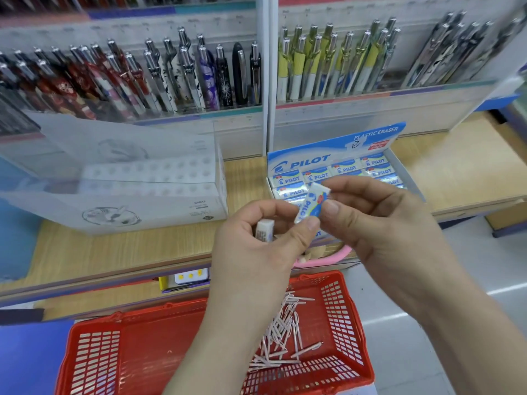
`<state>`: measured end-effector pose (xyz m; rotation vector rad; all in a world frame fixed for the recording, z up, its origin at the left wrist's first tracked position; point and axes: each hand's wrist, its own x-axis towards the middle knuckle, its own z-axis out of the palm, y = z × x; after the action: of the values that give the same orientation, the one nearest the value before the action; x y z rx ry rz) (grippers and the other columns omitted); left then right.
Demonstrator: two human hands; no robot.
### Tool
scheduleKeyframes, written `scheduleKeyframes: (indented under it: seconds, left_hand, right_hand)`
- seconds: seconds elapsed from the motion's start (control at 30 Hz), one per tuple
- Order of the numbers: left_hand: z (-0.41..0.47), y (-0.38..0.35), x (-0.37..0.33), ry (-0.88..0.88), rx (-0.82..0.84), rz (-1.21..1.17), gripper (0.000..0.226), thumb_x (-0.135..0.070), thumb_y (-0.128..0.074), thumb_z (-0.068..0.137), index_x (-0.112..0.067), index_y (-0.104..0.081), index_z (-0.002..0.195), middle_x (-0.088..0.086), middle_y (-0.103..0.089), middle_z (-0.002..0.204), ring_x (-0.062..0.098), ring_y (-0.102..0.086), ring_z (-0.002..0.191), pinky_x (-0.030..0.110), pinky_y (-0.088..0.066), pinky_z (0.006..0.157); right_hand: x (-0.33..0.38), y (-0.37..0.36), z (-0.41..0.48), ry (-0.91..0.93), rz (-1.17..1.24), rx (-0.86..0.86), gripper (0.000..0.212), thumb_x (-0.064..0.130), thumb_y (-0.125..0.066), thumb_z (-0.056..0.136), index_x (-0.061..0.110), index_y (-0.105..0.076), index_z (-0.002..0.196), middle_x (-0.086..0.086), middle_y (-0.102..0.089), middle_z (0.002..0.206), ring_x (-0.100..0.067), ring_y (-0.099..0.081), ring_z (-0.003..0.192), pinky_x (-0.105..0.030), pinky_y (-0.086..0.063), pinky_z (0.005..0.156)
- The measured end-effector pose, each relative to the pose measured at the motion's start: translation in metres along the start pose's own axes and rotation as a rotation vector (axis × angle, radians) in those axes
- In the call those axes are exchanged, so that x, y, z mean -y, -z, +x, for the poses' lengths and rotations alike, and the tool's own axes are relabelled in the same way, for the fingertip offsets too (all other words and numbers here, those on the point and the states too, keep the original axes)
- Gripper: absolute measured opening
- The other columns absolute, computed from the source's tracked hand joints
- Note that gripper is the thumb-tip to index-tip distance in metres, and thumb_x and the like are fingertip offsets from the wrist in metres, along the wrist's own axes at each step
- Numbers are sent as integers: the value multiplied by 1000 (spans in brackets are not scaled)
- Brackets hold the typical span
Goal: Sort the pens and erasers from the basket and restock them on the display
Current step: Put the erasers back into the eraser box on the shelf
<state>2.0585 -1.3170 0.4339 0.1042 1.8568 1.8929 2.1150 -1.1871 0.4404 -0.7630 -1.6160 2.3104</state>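
The red basket (97, 352) sits low before me, pink pens (282, 334) heaped in its right half. On the shelf (114, 252) above it, the Pilot eraser box (302, 163) is open, its front rows hidden behind my hands. My right hand (385, 223) and left hand (256, 246) meet there, both pinching one wrapped eraser (310, 203). My left fingers also curl round a plain eraser (265, 228), half hidden.

I see a blue-white wrapped eraser (310, 202) tilted at centre, its display box (302, 163) at one o'clock, pink pens (281, 334) heaped in the red basket (340, 317) at six.
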Motion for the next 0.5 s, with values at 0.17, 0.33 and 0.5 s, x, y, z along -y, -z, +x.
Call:
scheduleKeyframes:
  seconds: [0.17,0.33,0.5]
  left_hand:
    - [-2,1,6,-69,12,150,8,-20,-79,72,-18,-72,71,-2,-71,65,13,-64,58,21,-49,54]
    - [2,9,5,-101,-6,183,23,-17,-78,73,-27,-66,89,-6,-65,71,-1,-51,46,15,-44,50]
    - [5,13,0,-144,103,330,18,-18,-75,78,-30,-71,90,-17,-61,63,-4,-47,41,2,-31,46]
  right_hand:
    - [-4,-7,-3,4,-222,-52,9,13,-72,74,20,-77,79,-8,-74,83,-17,-69,73,-30,-59,66]
    - [1,-6,-1,84,-391,-48,9,12,-67,83,16,-75,82,-3,-73,71,-8,-65,57,-18,-51,52]
    - [5,-3,4,77,-438,-2,15,27,-74,69,14,-74,76,-6,-69,62,-9,-59,49,-18,-47,49]
